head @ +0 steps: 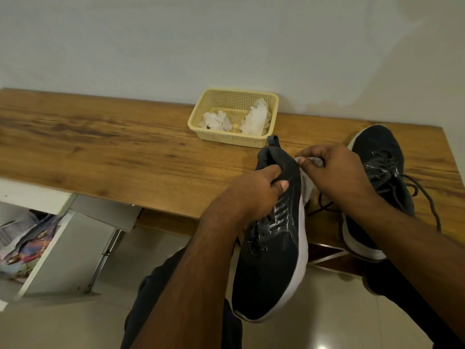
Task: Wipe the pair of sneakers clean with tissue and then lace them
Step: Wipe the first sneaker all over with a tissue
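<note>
A dark navy sneaker (271,268) with a white sole is held over the table's front edge, toe pointing toward me. My left hand (254,192) grips its collar near the heel. My right hand (334,172) presses a crumpled white tissue (308,180) against the heel side of the sole. The second sneaker (382,162) lies on the wooden table (100,147) to the right, partly hidden by my right forearm, with its dark laces (425,195) loose.
A cream plastic basket (226,137) with two wads of used tissue stands at the back of the table, against the wall. An open white drawer (37,248) holding printed papers juts out at lower left. My knees and the tiled floor lie below.
</note>
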